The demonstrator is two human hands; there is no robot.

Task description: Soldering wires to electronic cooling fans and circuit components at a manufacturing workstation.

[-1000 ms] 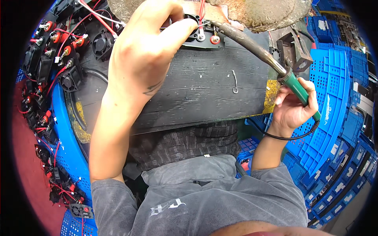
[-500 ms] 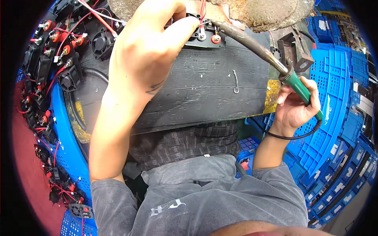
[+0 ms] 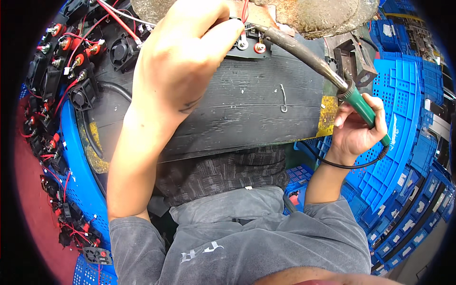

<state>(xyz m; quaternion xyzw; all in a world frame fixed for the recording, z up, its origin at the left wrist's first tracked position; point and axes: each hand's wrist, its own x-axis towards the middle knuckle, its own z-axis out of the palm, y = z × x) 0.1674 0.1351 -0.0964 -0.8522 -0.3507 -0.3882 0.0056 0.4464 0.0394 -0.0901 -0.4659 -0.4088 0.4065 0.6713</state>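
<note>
In my right hand (image 3: 357, 127) is a soldering iron (image 3: 363, 108) with a green handle, my fingers closed round it. Its metal shaft slants up and left, and the tip is at the terminals of a black panel (image 3: 256, 53). On that panel are a silver terminal post (image 3: 242, 44) and a red-ringed one (image 3: 259, 48). My left hand (image 3: 183, 52) reaches over the panel's left part, its thumb and finger pinched on a thin wire (image 3: 247, 28) beside the iron's tip. Red wires (image 3: 245, 10) rise from the panel there. The hand covers much of the panel.
The dark board (image 3: 237, 114) carries a bent solder strand (image 3: 283, 97), a metal bracket (image 3: 358, 61) and a small black fan (image 3: 122, 53). Several wired panels lie piled in a blue crate (image 3: 76, 161) at left. Blue crates (image 3: 399, 104) stand at right. A crusted slab (image 3: 327, 16) lies behind.
My left hand has shifted slightly right and covers more of the panel's fan. The soldering iron stays nearly in place, its tip still at the terminals.
</note>
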